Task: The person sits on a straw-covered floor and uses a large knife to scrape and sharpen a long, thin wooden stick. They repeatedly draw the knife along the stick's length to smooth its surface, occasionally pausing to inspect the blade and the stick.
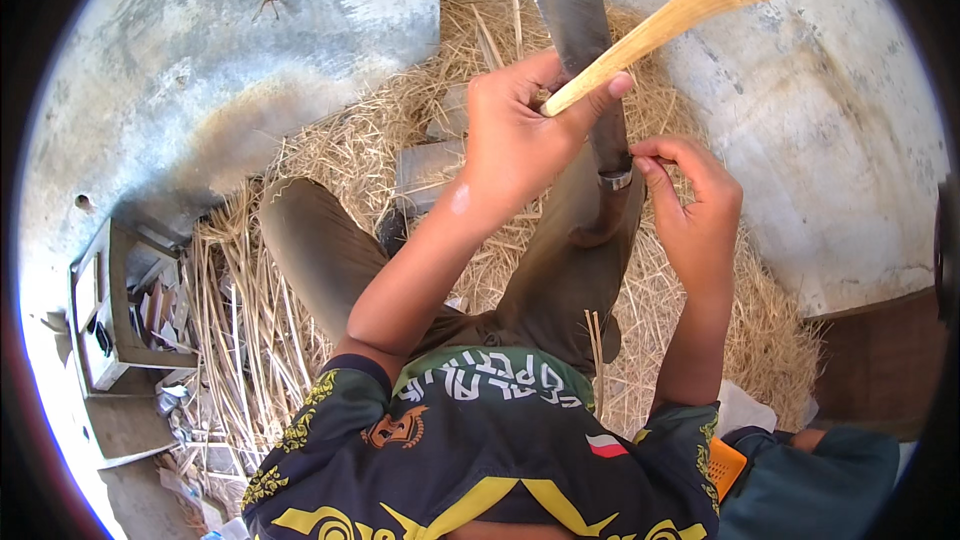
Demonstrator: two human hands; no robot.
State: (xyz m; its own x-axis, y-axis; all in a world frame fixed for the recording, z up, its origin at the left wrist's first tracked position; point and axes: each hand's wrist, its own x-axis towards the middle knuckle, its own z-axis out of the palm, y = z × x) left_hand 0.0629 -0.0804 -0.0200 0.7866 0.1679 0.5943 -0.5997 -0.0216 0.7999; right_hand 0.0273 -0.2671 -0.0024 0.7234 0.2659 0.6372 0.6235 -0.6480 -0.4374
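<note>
My left hand (525, 135) is closed round the narrow end of a pale carved wooden stick (665, 25), which widens to a flared, blunt tip at the upper right. Behind the stick and those fingers stands a large dark knife (575, 5), its blade pointing up and away from me. The knife's wooden handle, below a metal collar, lies against my right leg, partly lost in shade. My right hand (692, 195) has thumb and forefinger pinched together at the blade's base, just above the collar. Whatever they hold is too small to make out.
Straw-like shavings (690, 310) cover the floor around my legs, with long thin strips at the left. A wooden block (430, 172) lies between my knees. Worn plaster walls (830, 130) rise ahead. An open wooden frame (115, 310) stands left; an orange plastic item (728, 465) sits lower right.
</note>
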